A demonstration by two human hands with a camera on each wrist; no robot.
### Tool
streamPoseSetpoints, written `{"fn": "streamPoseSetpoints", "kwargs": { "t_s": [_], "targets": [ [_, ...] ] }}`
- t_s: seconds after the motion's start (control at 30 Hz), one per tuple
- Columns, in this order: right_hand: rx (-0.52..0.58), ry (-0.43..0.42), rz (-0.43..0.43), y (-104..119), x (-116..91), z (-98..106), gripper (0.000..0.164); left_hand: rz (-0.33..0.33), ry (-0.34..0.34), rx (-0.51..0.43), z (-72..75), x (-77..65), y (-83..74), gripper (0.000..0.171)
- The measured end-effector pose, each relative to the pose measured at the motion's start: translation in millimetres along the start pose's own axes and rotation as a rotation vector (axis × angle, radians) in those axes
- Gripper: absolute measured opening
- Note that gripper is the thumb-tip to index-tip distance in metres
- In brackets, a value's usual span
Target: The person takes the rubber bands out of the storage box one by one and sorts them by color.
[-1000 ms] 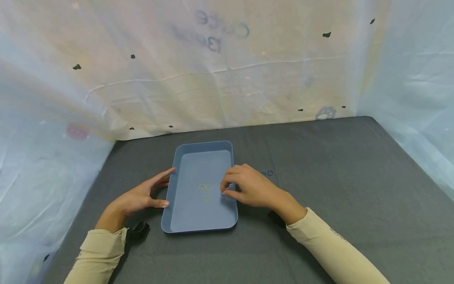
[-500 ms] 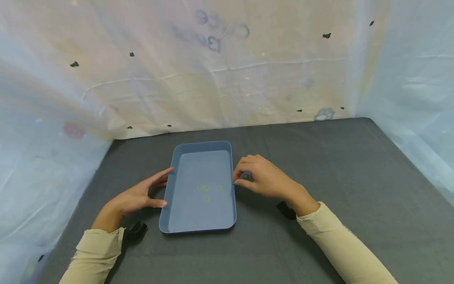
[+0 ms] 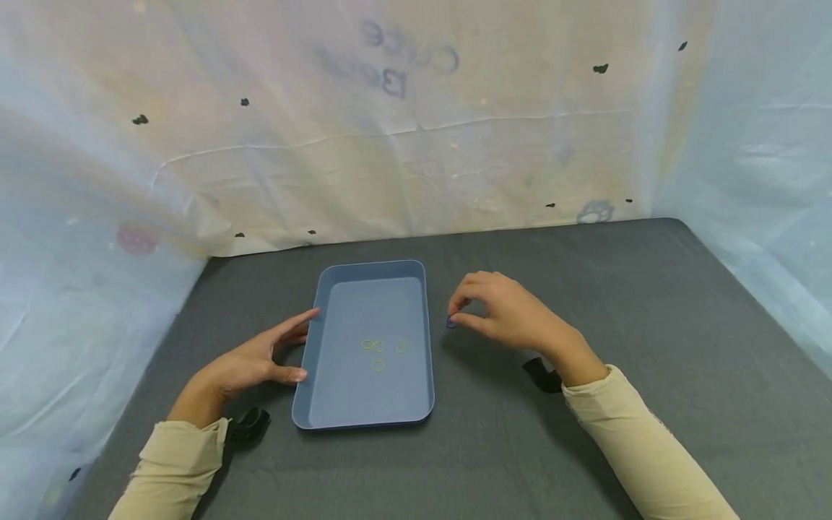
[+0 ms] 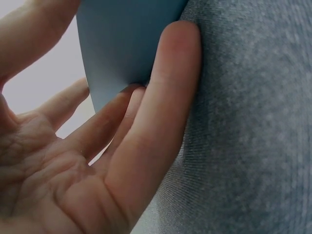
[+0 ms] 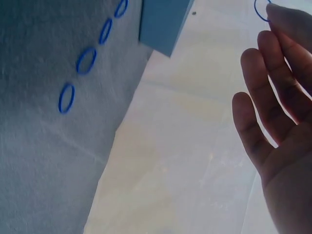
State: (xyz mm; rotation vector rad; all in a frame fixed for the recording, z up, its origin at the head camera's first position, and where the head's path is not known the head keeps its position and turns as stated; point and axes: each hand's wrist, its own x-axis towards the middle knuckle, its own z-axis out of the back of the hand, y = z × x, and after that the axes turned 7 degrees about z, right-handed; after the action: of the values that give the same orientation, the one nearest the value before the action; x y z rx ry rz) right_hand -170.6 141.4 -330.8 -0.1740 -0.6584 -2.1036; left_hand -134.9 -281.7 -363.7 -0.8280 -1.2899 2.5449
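One blue ring (image 5: pixel 257 13), at three o'clock outside the tray (image 3: pixel 370 399), wants light pressure from the right hand (image 3: pixel 510 310) gripping it, seemingly by its edge, while the left hand (image 3: pixel 250 361), uncurled, braces the nine o'clock wall.

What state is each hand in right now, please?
Left hand: open, touching the side of the blue tray.
Right hand: closed, pinching a blue ring.

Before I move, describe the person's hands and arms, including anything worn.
The left hand and right hand are both bare, without gloves. Beige sleeves end near the wrists, and a black device shows at each wrist.
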Motion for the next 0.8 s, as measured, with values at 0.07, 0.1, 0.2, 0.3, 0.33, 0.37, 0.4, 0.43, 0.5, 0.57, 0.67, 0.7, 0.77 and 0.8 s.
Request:
{"fn": "streamPoseSetpoints", "kwargs": {
  "t_s": [0.07, 0.1, 0.2, 0.3, 0.33, 0.37, 0.4, 0.43, 0.5, 0.57, 0.67, 0.7, 0.77, 0.8],
  "targets": [
    [-0.003, 0.0, -0.01, -1, -1, 4, 0.007, -0.008, 0.001, 0.003, -0.1, -0.8, 0.0, 0.103],
    [-0.006, 0.002, -0.009, -1, -2, 5, 0.007, -0.013, 0.002, 0.002, -0.3, -0.9, 0.1, 0.103],
    [-0.01, 0.004, -0.01, -3, -4, 9, 0.008, -0.024, 0.002, 0.014, -0.7, -0.5, 1.8, 0.102],
    [-0.01, 0.003, -0.03, -6, -6, 12, 0.007, -0.023, 0.003, 0.005, -1.3, 1.4, 4.0, 0.101],
    [-0.008, 0.003, -0.036, -7, -6, 13, 0.008, -0.02, 0.003, 0.002, -1.3, 1.9, 4.7, 0.101],
    [-0.006, 0.004, -0.043, -8, -7, 14, 0.008, -0.015, 0.002, -0.004, -1.3, 2.4, 5.2, 0.101],
    [-0.006, 0.008, -0.052, -9, -7, 15, 0.007, -0.014, 0.003, -0.007, -1.2, 2.7, 5.6, 0.101],
    [-0.006, 0.011, -0.06, -10, -8, 15, 0.008, -0.013, 0.003, -0.009, -1.1, 2.9, 6.0, 0.101],
    [-0.005, 0.017, -0.076, -12, -8, 16, 0.007, -0.008, 0.002, -0.008, -0.6, 3.1, 6.3, 0.102],
    [-0.008, 0.021, -0.09, -13, -9, 18, 0.007, -0.008, 0.0, 0.001, -0.3, 3.1, 6.2, 0.102],
    [-0.008, 0.015, -0.106, -15, -11, 19, 0.007, -0.012, 0.0, 0.007, 0.1, 3.0, 5.4, 0.102],
    [-0.009, 0.015, -0.106, -15, -11, 19, 0.007, -0.014, 0.0, 0.005, 0.2, 2.8, 5.1, 0.102],
    [-0.009, 0.013, -0.107, -17, -11, 19, 0.007, -0.012, 0.001, 0.001, 0.5, 2.5, 4.6, 0.102],
    [-0.008, 0.012, -0.109, -17, -11, 20, 0.007, -0.01, 0.001, -0.001, 0.6, 2.1, 4.2, 0.102]
  ]
}}
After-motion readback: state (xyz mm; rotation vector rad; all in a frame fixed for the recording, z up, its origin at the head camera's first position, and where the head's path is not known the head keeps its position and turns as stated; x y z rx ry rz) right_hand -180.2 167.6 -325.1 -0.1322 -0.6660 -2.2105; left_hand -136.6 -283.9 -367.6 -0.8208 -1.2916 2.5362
